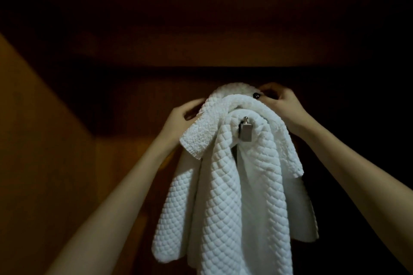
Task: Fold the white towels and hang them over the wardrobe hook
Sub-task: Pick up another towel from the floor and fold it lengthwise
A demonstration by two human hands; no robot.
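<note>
White quilted towels [234, 196] hang in long folds over a small metal wardrobe hook [245, 131], whose square end pokes out between the folds. A second layer of white terry towel [196, 138] drapes over the top and sides. My left hand [182, 118] grips the towel bundle's upper left edge, fingers curled behind the cloth. My right hand [279, 101] pinches the top right of the bundle near the dark back panel. Both arms reach upward from the lower corners.
The dark brown wardrobe back panel [134, 100] is behind the towels. A lighter wooden side wall [40, 140] runs along the left. A dark overhead panel [201, 18] spans the top. The right side is in deep shadow.
</note>
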